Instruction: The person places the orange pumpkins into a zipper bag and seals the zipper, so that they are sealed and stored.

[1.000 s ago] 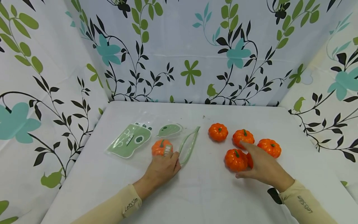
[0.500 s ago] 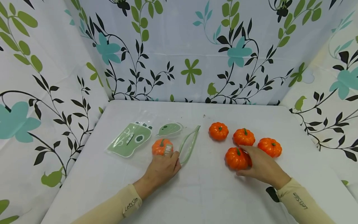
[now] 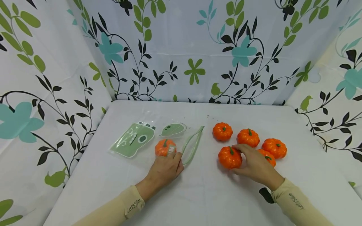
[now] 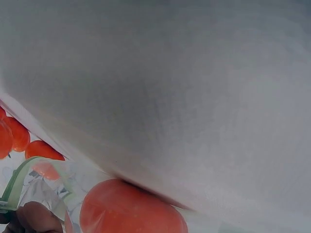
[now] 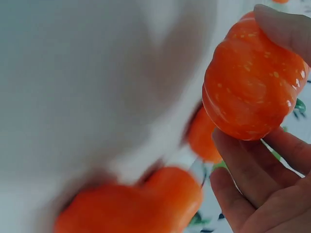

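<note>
My right hand (image 3: 255,163) grips a small orange toy pumpkin (image 3: 229,157) with a green stem, thumb on the near side and fingers round the far side. In the right wrist view this pumpkin (image 5: 255,80) sits between thumb and fingertips, close above the white surface. My left hand (image 3: 166,168) pinches the edge of a clear plastic bag printed with a green cartoon monster (image 3: 134,139). The bag's green-edged mouth (image 3: 193,144) gapes toward the right. Inside lies another pumpkin (image 3: 163,147), partly covered by printed letters; the left wrist view shows this pumpkin (image 4: 131,208) through the film.
Behind and to the right of my right hand stand several more pumpkins, among them a back-left one (image 3: 222,131), a middle one (image 3: 248,137) and a right one (image 3: 275,148). A white-covered table (image 3: 198,194) carries everything. A leaf-patterned curtain (image 3: 169,50) rises behind it.
My right hand has closed round the front pumpkin and moved it left, away from the others, uncovering a pumpkin behind the hand. My left hand has stayed at the bag.
</note>
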A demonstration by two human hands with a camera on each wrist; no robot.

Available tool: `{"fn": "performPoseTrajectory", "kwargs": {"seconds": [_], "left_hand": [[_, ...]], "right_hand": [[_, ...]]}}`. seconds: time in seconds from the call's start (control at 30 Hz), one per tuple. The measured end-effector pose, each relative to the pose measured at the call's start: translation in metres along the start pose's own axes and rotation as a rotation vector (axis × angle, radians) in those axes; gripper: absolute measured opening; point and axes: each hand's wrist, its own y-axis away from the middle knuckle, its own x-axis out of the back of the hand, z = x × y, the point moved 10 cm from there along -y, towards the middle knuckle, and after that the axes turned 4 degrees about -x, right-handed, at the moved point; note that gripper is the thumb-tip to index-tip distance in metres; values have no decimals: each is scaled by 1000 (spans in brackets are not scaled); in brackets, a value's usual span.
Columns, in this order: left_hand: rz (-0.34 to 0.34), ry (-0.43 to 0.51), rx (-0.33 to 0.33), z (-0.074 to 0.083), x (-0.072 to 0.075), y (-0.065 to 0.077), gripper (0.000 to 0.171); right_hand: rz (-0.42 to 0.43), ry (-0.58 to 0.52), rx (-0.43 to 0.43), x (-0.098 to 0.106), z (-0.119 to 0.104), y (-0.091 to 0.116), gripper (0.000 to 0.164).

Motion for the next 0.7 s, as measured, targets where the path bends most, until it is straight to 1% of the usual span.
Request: {"fn": "performPoseTrajectory", "kwargs": {"seconds": [0.13,0.27,0.43,0.57,0.7], "left_hand": [[-17,-6,14,-1,-1,1,12],[-50,-5,32,0,-2,2,15],[-87,2,41,0,-4,2,17],[-78,5,39,0,-3,2,16],[-69,9,34,0,-2,1,15]], "right_hand": [[-10,-87,24,-7,-22,-11,84],[-38,-202,59,-18,-45,-23,82],[-66,-285,83,-31,-67,-37,79],[-73,-350,96,-40,-80,-47,78],[-71,-393,81,-48,-86,-55,78]]}}
